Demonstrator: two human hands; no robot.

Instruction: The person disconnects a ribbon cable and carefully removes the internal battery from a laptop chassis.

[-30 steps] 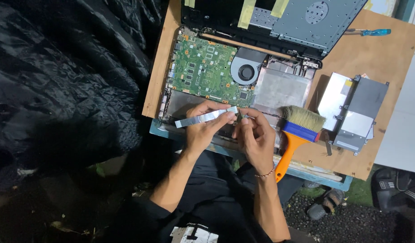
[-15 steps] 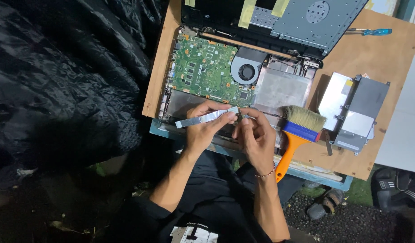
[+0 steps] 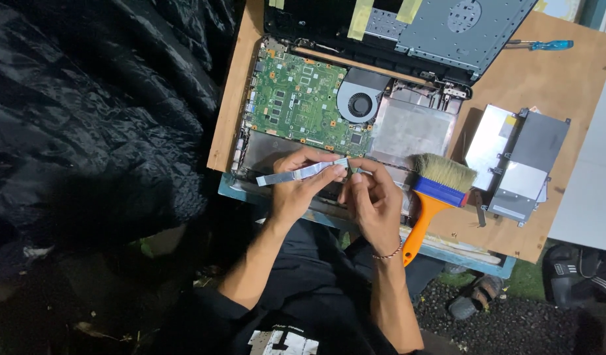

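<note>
Far left, off the tabletop's left edge, lay a crumpled black plastic sheet [image 3: 86,112], all folds and shine. Then came the brown wooden tabletop [image 3: 553,79], with the opened grey laptop base [image 3: 415,128] sitting along its left side. Inside it, toward the far left corner, the green circuit board [image 3: 296,105] showed, and just right of that the round black cooling fan [image 3: 360,104].

At the near edge, action: the left hand [image 3: 300,187] was pinched shut on a long flat pale-grey ribbon cable [image 3: 296,173], thumb and fingers clamped around its middle, the free end poking out leftward over the laptop's near edge. The right hand [image 3: 375,200] met it just beside, fingertips closed together at the cable's right end; whether they truly gripped it I couldn't tell. A thin beaded bracelet [image 3: 388,252] sat on that wrist.

Moving right, a broad paintbrush with an orange handle, blue ferrule and pale bristles [image 3: 434,194] lay near the front edge, touching the laptop's corner. Further right rested a silver metal drive caddy [image 3: 520,164], and up at the far right corner, a blue-handled screwdriver [image 3: 543,45].
</note>
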